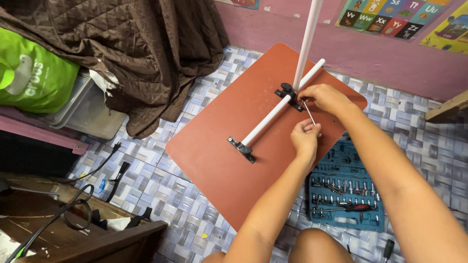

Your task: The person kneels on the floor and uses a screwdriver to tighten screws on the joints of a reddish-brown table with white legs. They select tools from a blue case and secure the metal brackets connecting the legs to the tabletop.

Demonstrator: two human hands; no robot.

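A reddish-brown board [214, 146] lies flat on the tiled floor. A white tube [278, 111] runs across it between two black brackets, one near [242, 147] and one far [287, 92]; a second white tube [308, 34] rises upright from the far bracket. My left hand [306, 136] grips the lower end of a thin metal tool [309, 112]. The upper end of the tool sits at the far bracket, where my right hand [324, 97] pinches it.
A blue case of sockets and bits [343, 187] lies open right of the board. A brown quilted cloth [126, 48] covers a plastic bin at the left, beside a green bag [34, 73]. A black comb [113, 182], cables and a wooden bench edge [87, 238] lie at lower left.
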